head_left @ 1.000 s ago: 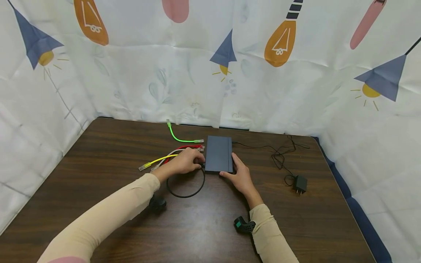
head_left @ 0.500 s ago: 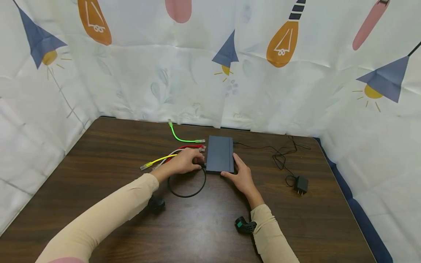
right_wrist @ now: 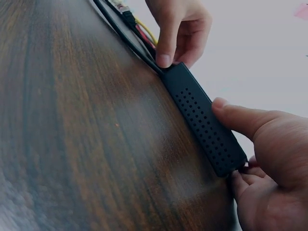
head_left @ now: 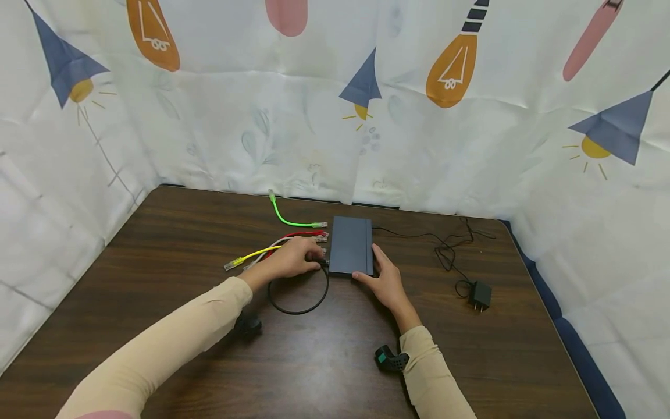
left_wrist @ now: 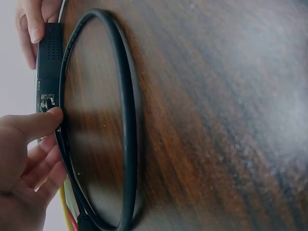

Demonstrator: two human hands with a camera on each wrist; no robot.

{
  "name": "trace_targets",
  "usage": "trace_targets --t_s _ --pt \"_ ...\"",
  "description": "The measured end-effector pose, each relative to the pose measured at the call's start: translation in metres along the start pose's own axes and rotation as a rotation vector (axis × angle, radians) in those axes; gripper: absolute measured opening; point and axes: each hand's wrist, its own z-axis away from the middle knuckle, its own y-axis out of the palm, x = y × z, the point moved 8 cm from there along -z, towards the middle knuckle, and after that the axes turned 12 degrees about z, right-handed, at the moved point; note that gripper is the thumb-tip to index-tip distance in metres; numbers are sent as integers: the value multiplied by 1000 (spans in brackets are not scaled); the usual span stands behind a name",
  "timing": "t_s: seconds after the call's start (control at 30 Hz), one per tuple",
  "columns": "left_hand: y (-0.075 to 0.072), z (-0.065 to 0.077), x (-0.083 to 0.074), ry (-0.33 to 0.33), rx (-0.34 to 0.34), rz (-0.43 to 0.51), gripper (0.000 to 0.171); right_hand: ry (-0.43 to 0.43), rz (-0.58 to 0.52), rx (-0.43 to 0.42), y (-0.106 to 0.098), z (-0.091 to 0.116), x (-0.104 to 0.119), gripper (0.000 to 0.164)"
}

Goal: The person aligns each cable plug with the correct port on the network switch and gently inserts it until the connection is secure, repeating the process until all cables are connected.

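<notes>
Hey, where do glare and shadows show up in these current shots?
Head view: a pale sheen on the wood-grain tabletop, low centre; left wrist view: hazy glare at upper right, plus a dark shadow along the black Ethernet cable; right wrist view: a pale patch lower left, the backdrop nearly white.

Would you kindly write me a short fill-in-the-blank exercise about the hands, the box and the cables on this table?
1. The left hand is pinching the looped cable, which is coloured ____.
2. In the head view, the power adapter lies to the ____ of the dark box, which the right hand grips.
3. Among the cables left of the dark box, the one nearest the curtain is coloured ____.

Missing words: black; right; green.
</notes>
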Motion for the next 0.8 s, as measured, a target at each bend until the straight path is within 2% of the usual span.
trace_targets --t_s 0.33,0.8 --pt "-2 0 -8 49 -29 -29 11 -12 -9 -16 0 -2 0 91" --pt "3 -5 -13 116 -12 -120 4 -9 -17 -26 -2 -1 1 89"
